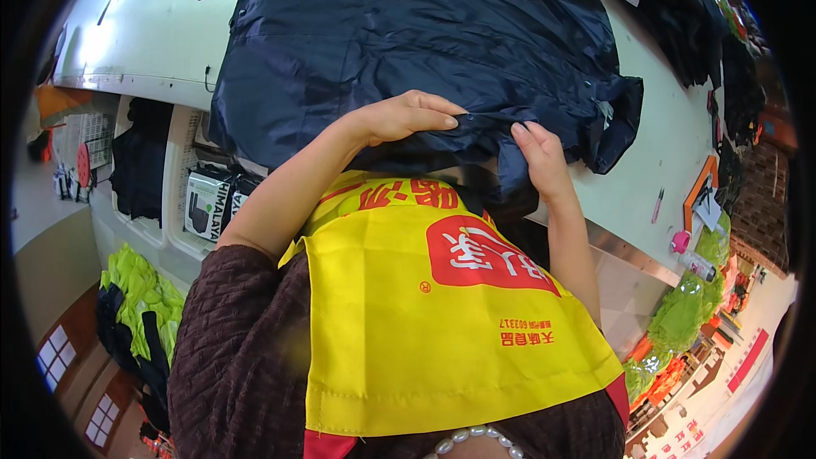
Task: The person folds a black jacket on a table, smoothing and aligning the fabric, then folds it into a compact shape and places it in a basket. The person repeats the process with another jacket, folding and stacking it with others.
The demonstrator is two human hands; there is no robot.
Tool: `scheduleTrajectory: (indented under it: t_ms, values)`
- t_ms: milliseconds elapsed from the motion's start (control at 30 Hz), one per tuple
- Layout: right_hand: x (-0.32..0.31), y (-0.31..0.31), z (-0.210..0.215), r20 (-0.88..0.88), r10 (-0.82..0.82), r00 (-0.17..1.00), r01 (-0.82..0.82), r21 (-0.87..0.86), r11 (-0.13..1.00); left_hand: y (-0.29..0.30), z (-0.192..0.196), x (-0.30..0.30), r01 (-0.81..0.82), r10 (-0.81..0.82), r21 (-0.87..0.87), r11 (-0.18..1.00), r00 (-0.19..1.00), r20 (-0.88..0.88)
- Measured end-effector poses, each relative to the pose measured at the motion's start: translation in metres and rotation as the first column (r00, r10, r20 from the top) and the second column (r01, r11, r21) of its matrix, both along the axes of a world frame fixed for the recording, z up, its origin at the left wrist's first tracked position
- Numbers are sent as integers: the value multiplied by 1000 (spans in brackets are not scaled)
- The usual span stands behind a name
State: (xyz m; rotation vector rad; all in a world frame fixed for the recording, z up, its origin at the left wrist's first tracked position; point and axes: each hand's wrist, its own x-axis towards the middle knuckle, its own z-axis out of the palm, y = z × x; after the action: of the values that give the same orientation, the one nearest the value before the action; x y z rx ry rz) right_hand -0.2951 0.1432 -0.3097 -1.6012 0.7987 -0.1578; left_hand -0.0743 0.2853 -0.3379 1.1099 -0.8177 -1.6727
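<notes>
Spread on pale bench: dark navy jacket, hem hanging over near edge; left hand grip closed on hem fold; right hand pinching same hem just beside; pink marker lying well apart.

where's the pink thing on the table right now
In the head view, the small pink object sits at the right end of the white table, just below the orange frame.

A garment is being spread on the table, its near edge overhanging the table's front. Both hands are being held at that edge, left hand beside right hand. Further garments are lying to the right.
</notes>
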Motion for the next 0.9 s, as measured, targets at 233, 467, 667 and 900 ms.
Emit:
scheduleTrajectory:
  t_ms: [233, 467, 667, 900]
  values:
    - [37, 27, 5, 192, -112, 975, 116, -9, 993, -14, 83, -21, 14, 524, -557, 831, 320, 789]
    - [73, 93, 20, 92, 591, 801, -448, -563, 695, -61, 111, -65, 363, -28, 62, 930, -99, 995]
    - [57, 18, 63, -125, 926, 356, -918, -235, 321, 3, 14, -42, 247, -264, 336, 909, -283, 922]
    - [48, -168, -15, -420, 21, 907, -420, -902, 103, 99, 26, -50, 87, -103, 139, 986, -330, 938]
